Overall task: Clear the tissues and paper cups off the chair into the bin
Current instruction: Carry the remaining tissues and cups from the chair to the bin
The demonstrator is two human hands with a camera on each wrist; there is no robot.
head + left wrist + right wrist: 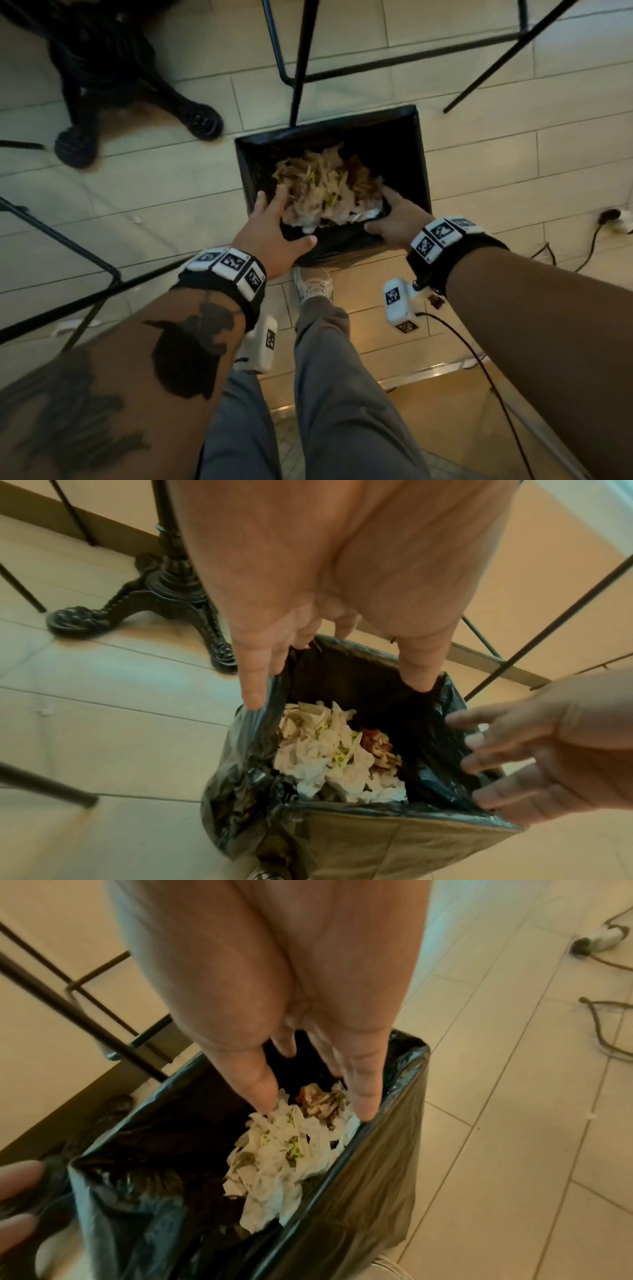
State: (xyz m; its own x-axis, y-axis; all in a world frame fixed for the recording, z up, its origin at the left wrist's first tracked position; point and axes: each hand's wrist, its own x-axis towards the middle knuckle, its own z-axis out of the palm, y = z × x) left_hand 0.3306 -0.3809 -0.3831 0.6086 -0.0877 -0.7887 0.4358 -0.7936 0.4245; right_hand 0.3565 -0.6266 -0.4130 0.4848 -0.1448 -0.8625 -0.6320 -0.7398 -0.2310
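A square bin (342,248) lined with a black bag stands on the tiled floor just ahead of my feet. Crumpled white tissues (325,192), some with green print and brown stains, lie piled inside it. My left hand (274,226) hovers over the bin's near left corner, fingers straight and spread, holding nothing. My right hand (394,219) is at the near right corner, fingers straight, tips by the liner edge. In the left wrist view both hands frame the tissues (329,756). In the right wrist view my right hand (318,1085) points down at the tissues (284,1156). No cup can be made out.
An ornate black table base (113,85) stands at the far left. Thin black metal chair legs (298,61) rise behind the bin, and another frame (68,246) runs along the left. Cables and a plug (613,219) lie on the floor to the right. My shoe (313,284) touches the bin.
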